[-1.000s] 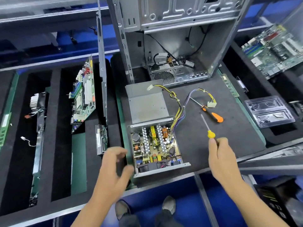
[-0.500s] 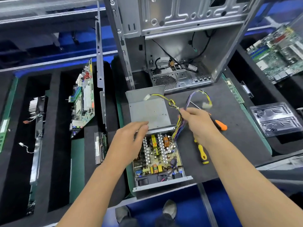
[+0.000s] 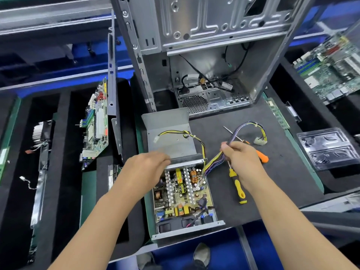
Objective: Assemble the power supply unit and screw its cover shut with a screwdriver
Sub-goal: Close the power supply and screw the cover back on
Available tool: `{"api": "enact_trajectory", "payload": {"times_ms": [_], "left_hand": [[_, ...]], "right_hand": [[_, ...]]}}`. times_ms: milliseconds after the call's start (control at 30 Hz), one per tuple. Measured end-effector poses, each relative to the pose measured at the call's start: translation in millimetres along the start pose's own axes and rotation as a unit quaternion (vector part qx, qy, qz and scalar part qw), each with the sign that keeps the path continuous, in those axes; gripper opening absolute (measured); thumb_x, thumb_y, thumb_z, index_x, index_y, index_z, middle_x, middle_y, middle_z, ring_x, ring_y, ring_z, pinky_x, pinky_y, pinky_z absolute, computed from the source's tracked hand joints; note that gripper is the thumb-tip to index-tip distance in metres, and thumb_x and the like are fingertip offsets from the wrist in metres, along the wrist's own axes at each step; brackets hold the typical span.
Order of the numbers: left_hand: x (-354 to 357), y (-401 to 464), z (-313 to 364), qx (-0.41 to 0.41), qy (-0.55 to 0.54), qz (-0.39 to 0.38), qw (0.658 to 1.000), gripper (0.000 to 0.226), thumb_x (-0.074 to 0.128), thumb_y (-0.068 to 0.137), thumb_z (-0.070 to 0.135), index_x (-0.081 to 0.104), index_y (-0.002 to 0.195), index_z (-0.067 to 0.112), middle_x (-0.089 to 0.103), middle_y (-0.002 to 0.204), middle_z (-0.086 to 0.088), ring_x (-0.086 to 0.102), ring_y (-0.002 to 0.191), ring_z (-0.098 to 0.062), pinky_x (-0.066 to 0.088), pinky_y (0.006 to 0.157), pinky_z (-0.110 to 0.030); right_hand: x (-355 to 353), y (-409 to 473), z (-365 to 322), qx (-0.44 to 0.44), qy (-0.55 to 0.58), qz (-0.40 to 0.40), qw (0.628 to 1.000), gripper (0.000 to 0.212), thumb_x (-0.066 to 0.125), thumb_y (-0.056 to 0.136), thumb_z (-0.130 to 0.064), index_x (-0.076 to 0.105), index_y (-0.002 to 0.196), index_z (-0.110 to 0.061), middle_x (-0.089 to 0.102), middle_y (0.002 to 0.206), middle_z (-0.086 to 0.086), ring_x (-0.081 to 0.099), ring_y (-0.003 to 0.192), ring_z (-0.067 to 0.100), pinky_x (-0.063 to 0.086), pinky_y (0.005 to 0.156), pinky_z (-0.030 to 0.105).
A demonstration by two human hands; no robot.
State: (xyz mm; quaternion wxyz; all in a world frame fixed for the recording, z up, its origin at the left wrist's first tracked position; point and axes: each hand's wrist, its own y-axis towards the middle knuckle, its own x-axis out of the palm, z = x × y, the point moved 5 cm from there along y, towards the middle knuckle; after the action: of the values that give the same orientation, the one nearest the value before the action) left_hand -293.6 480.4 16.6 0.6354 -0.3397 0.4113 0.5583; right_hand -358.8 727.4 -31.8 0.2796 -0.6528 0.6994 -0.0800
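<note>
The open power supply unit (image 3: 185,195) lies on the black mat with its circuit board exposed. Behind it sits its grey metal cover (image 3: 169,133), and a yellow-black cable crosses the cover. My left hand (image 3: 145,166) rests at the near edge of the cover, its fingers curled over that edge. My right hand (image 3: 241,156) grips the purple and yellow cable bundle (image 3: 241,131) that comes out of the unit. A yellow-handled screwdriver (image 3: 238,189) lies on the mat under my right wrist. An orange-handled screwdriver (image 3: 262,157) lies behind that hand, partly hidden.
An empty computer case (image 3: 204,55) stands behind the mat. Circuit boards (image 3: 96,125) stand in foam slots at left, and another board (image 3: 329,69) is at the far right. A clear plastic tray (image 3: 329,149) sits right of the mat.
My right hand let go of the yellow screwdriver, which now lies on the mat, and took hold of the cable bundle. My left hand moved from the unit's near side to the cover's edge.
</note>
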Motion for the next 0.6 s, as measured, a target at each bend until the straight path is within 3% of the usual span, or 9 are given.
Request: {"api": "enact_trajectory", "payload": {"times_ms": [67, 133, 200, 233, 300, 367, 433, 533, 600], "left_hand": [[0, 0, -6, -0.010, -0.018, -0.002, 1.000, 0.013, 0.065, 0.098, 0.018, 0.076, 0.098, 0.012, 0.074, 0.085, -0.001, 0.069, 0.079, -0.029, 0.056, 0.073, -0.045], [3, 3, -11, -0.035, -0.042, -0.032, 0.998, 0.016, 0.061, 0.099, 0.022, 0.076, 0.101, 0.016, 0.075, 0.090, 0.002, 0.069, 0.085, -0.026, 0.055, 0.079, -0.043], [5, 5, -14, -0.048, -0.057, -0.051, 0.996, 0.018, 0.059, 0.100, 0.025, 0.076, 0.105, 0.020, 0.076, 0.094, 0.005, 0.069, 0.089, -0.022, 0.054, 0.083, -0.040], [6, 4, -16, -0.053, -0.066, -0.057, 0.995, 0.019, 0.059, 0.100, 0.026, 0.076, 0.106, 0.021, 0.076, 0.095, 0.006, 0.069, 0.089, -0.019, 0.054, 0.083, -0.039], [7, 2, -19, -0.066, -0.089, -0.064, 0.992, 0.019, 0.058, 0.101, 0.027, 0.076, 0.105, 0.022, 0.075, 0.092, 0.009, 0.067, 0.085, -0.014, 0.054, 0.081, -0.036], [6, 0, -21, -0.085, -0.109, -0.073, 0.988, 0.019, 0.058, 0.101, 0.029, 0.076, 0.103, 0.024, 0.073, 0.087, 0.012, 0.066, 0.081, -0.011, 0.053, 0.079, -0.035], [7, 0, -22, -0.098, -0.128, -0.078, 0.984, 0.019, 0.058, 0.100, 0.031, 0.076, 0.102, 0.026, 0.073, 0.084, 0.012, 0.065, 0.079, -0.010, 0.053, 0.078, -0.034], [9, 1, -25, -0.110, -0.139, -0.086, 0.980, 0.020, 0.057, 0.100, 0.033, 0.076, 0.099, 0.028, 0.071, 0.081, 0.011, 0.064, 0.077, -0.011, 0.053, 0.077, -0.035], [10, 0, -26, -0.116, -0.144, -0.087, 0.979, 0.019, 0.057, 0.100, 0.034, 0.075, 0.098, 0.029, 0.070, 0.079, 0.011, 0.063, 0.075, -0.012, 0.053, 0.076, -0.035]], "right_hand": [[-12, -5, -14, -0.078, -0.122, 0.117, 0.983, 0.039, 0.073, 0.087, -0.027, 0.056, 0.120, -0.015, 0.052, 0.108, -0.001, 0.057, 0.092, 0.020, 0.044, 0.084, 0.035], [-10, -22, -59, -0.327, -0.190, 0.208, 0.902, 0.034, 0.070, 0.088, -0.013, 0.054, 0.117, -0.014, 0.042, 0.111, 0.003, 0.056, 0.086, 0.023, 0.048, 0.084, 0.040], [17, -16, -92, -0.458, -0.263, 0.130, 0.839, 0.020, 0.066, 0.089, -0.006, 0.061, 0.108, -0.010, 0.053, 0.105, 0.010, 0.059, 0.085, 0.027, 0.052, 0.080, 0.043], [33, -3, -101, -0.431, -0.309, 0.059, 0.846, 0.014, 0.067, 0.090, -0.009, 0.064, 0.104, -0.010, 0.059, 0.102, 0.011, 0.061, 0.089, 0.030, 0.052, 0.083, 0.043], [62, 31, -100, -0.247, -0.387, -0.084, 0.884, 0.011, 0.070, 0.090, -0.023, 0.068, 0.097, -0.015, 0.066, 0.101, 0.009, 0.063, 0.095, 0.028, 0.053, 0.088, 0.041], [82, 49, -88, -0.158, -0.434, -0.149, 0.874, 0.020, 0.073, 0.088, -0.036, 0.066, 0.089, -0.018, 0.068, 0.104, 0.010, 0.064, 0.095, 0.028, 0.054, 0.088, 0.038], [97, 59, -80, -0.145, -0.457, -0.139, 0.867, 0.041, 0.076, 0.080, -0.052, 0.061, 0.095, -0.017, 0.062, 0.110, 0.012, 0.062, 0.100, 0.032, 0.052, 0.086, 0.036], [117, 66, -70, -0.134, -0.526, -0.105, 0.834, 0.092, 0.073, 0.057, -0.081, 0.056, 0.116, -0.013, 0.057, 0.117, 0.013, 0.058, 0.109, 0.037, 0.048, 0.081, 0.040], [125, 68, -68, -0.138, -0.551, -0.078, 0.819, 0.104, 0.073, 0.048, -0.086, 0.056, 0.118, -0.010, 0.058, 0.115, 0.011, 0.059, 0.109, 0.035, 0.046, 0.074, 0.038]]}}
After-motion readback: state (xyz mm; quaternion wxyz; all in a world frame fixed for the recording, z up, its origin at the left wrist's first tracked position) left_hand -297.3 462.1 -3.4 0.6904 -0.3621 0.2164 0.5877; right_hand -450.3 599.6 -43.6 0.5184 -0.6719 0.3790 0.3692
